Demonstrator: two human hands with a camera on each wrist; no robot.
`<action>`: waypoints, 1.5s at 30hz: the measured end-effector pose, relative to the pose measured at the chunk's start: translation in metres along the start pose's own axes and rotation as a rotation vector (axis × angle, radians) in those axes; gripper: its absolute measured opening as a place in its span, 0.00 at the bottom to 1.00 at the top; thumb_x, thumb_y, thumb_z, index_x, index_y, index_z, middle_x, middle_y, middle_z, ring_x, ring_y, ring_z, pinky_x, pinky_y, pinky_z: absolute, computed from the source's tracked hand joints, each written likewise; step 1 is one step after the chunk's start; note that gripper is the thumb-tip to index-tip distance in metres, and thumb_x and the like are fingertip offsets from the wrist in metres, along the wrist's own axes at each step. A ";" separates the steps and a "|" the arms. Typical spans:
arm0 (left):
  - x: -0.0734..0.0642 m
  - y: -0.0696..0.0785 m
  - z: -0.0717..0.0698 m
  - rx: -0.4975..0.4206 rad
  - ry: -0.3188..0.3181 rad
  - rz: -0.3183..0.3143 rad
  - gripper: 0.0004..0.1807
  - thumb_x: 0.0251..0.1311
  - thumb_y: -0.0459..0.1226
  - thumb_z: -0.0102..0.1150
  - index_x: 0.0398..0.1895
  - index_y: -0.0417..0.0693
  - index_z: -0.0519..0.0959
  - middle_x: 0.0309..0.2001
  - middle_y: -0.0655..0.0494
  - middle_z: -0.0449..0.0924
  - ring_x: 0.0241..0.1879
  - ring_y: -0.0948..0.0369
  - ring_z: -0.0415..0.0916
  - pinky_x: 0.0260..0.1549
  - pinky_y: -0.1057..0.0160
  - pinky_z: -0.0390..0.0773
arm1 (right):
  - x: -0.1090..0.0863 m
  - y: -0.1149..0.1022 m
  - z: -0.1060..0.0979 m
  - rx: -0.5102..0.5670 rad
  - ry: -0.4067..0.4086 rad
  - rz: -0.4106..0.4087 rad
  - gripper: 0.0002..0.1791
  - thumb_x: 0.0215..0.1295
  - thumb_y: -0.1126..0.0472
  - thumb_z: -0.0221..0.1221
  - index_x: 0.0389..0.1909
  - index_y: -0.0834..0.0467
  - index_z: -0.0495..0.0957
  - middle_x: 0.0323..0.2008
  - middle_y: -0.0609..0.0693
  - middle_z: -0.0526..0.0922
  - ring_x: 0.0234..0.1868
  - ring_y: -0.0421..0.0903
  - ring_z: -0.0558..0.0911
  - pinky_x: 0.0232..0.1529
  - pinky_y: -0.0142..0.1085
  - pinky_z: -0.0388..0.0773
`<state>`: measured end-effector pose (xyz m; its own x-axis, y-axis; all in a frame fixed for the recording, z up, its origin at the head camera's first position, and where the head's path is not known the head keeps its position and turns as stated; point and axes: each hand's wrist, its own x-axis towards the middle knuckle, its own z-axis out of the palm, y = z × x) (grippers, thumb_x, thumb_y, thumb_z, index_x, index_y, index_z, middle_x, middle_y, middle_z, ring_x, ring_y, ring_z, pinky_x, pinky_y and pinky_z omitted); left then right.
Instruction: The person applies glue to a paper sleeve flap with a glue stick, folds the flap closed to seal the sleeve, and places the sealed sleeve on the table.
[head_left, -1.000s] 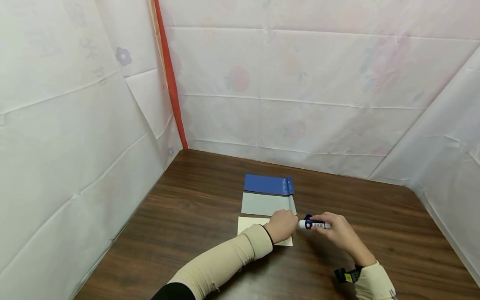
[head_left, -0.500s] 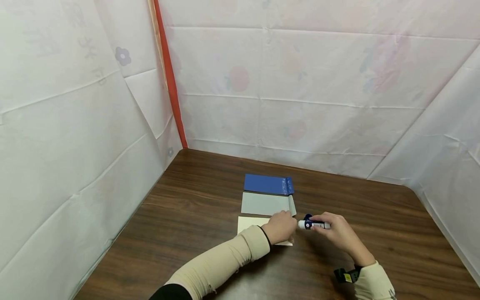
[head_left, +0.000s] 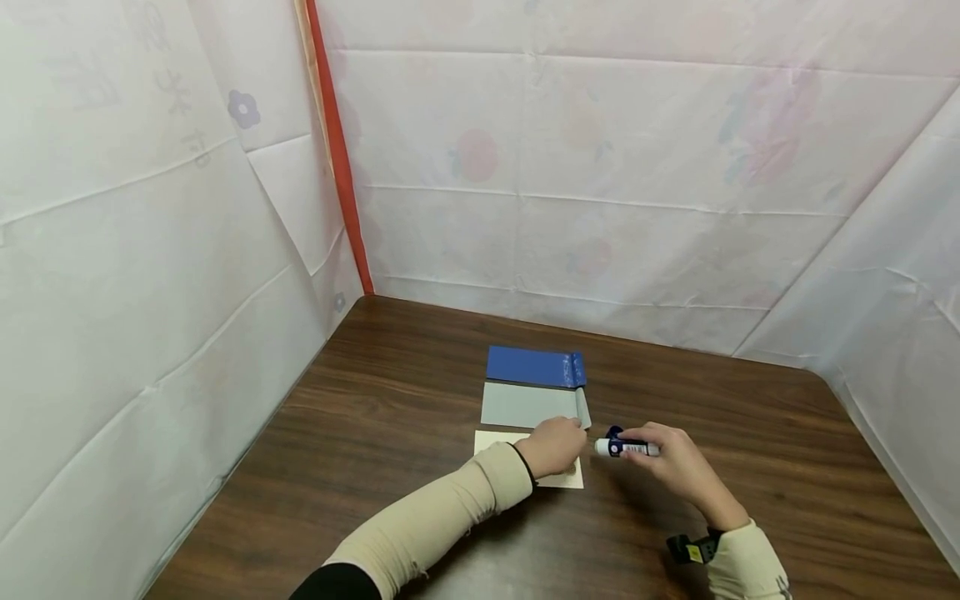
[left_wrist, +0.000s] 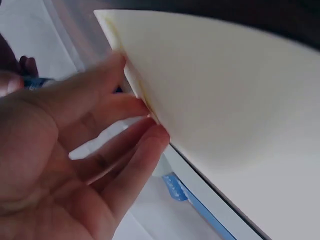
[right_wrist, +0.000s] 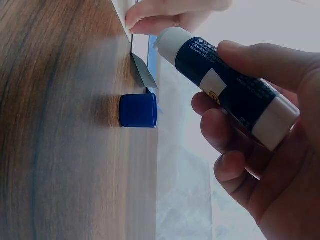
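A cream sheet of paper (head_left: 568, 479) lies nearest the person, partly covered by the left hand (head_left: 551, 446). In the left wrist view, that hand's fingertips pinch the sheet's edge (left_wrist: 225, 90), where a thin yellowish strip shows. To its right, the right hand (head_left: 678, 462) holds an uncapped glue stick (right_wrist: 230, 85), white and dark blue, gripped between thumb and fingers above the table. The glue stick's blue cap (right_wrist: 139, 110) stands on the wood beside it. Behind the cream sheet lie a grey sheet (head_left: 528, 404) and a blue sheet (head_left: 528, 367), each with its right edge folded up.
The brown wooden table (head_left: 390, 400) is bounded by pale printed sheeting (head_left: 615, 167) at the back and sides. A red strip (head_left: 341, 158) runs down the back left corner. A black band with a small device (head_left: 693, 550) sits on the right wrist.
The left hand has shifted slightly left at the cream sheet's right edge. The right hand keeps the glue stick in nearly the same place.
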<state>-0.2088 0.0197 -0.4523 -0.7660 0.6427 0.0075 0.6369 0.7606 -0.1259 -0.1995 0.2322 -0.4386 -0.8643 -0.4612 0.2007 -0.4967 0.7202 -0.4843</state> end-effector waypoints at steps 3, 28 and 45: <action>-0.003 -0.003 0.000 -0.030 -0.063 0.015 0.14 0.45 0.50 0.76 0.27 0.54 0.84 0.36 0.60 0.80 0.34 0.63 0.78 0.34 0.70 0.78 | 0.001 0.000 0.000 -0.007 0.004 -0.005 0.11 0.56 0.64 0.68 0.42 0.58 0.86 0.34 0.45 0.84 0.31 0.31 0.75 0.28 0.29 0.72; -0.015 -0.004 0.005 -0.025 -0.014 0.081 0.12 0.47 0.50 0.74 0.18 0.56 0.84 0.31 0.64 0.79 0.32 0.65 0.76 0.32 0.72 0.75 | 0.001 -0.002 0.000 0.023 0.027 0.003 0.09 0.57 0.62 0.68 0.40 0.57 0.86 0.34 0.46 0.85 0.32 0.32 0.77 0.30 0.30 0.74; -0.015 -0.005 0.013 -0.139 -0.005 0.046 0.10 0.46 0.49 0.74 0.30 0.58 0.88 0.36 0.61 0.80 0.35 0.63 0.71 0.33 0.70 0.69 | 0.005 -0.001 -0.002 0.022 0.033 -0.003 0.10 0.56 0.61 0.69 0.40 0.56 0.86 0.32 0.43 0.83 0.29 0.30 0.72 0.28 0.29 0.71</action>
<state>-0.2023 0.0050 -0.4647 -0.7360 0.6770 -0.0002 0.6769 0.7360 0.0123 -0.2036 0.2299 -0.4357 -0.8650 -0.4458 0.2301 -0.4980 0.7072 -0.5019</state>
